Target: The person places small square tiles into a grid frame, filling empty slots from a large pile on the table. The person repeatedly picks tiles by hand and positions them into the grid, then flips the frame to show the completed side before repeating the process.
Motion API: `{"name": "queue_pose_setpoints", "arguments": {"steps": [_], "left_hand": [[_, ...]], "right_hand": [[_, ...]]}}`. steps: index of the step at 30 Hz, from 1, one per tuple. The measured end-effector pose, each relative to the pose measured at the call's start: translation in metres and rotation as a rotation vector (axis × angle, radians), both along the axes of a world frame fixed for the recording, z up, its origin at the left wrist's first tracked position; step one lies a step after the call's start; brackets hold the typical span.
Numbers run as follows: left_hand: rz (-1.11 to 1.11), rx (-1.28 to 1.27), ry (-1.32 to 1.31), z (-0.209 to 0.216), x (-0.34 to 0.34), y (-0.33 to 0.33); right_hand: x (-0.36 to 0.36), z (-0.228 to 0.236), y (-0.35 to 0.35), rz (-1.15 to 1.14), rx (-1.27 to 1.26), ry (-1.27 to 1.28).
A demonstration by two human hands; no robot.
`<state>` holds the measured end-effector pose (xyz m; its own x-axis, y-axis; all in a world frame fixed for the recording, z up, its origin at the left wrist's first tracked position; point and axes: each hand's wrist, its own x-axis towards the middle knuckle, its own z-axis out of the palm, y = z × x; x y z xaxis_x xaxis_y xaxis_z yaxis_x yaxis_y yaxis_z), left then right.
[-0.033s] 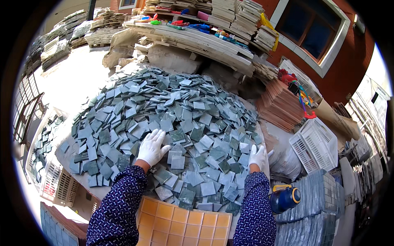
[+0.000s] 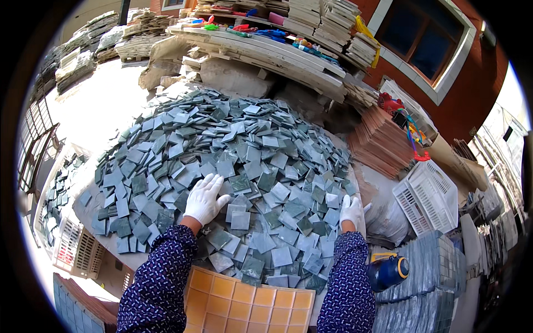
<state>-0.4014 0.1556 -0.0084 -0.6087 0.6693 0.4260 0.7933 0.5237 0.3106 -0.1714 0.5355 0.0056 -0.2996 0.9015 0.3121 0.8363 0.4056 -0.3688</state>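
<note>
A broad heap of small square grey-green stone tiles (image 2: 240, 220) covers the table in front of me. In a white glove, my left hand (image 2: 204, 201) lies on the near middle of the heap, fingers stretched and thumb apart. My right hand (image 2: 351, 213), also white-gloved, rests at the heap's right edge with its fingers extended. No tile shows in either hand. Between my forearms, at the near edge, sits an orange-yellow tray (image 2: 248, 311) divided into square cells by pale lines. Several tiles lie against its far edge.
Right of my right arm stand a dark blue jug (image 2: 386, 272) with a yellow handle and stacked grey tile sheets (image 2: 419, 263). Beyond are a white plastic crate (image 2: 426, 197) and stacked reddish sheets (image 2: 377, 141). Another crate (image 2: 78, 250) stands left. Stone slabs (image 2: 261, 53) line the back.
</note>
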Motion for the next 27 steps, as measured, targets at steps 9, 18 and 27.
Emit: {"name": "queue_pose_setpoints", "arguments": {"steps": [9, 18, 27], "left_hand": [[-0.060, 0.009, 0.011, 0.004, 0.002, -0.006], [-0.017, 0.014, -0.022, -0.002, -0.007, -0.006], [-0.032, 0.069, -0.041, 0.003, -0.002, 0.001]], "right_hand": [[-0.017, 0.009, 0.011, 0.296, -0.247, 0.015], [-0.054, -0.003, -0.069, 0.705, -0.415, 0.457], [-0.030, -0.004, -0.069, 0.357, 0.190, 0.250]]}}
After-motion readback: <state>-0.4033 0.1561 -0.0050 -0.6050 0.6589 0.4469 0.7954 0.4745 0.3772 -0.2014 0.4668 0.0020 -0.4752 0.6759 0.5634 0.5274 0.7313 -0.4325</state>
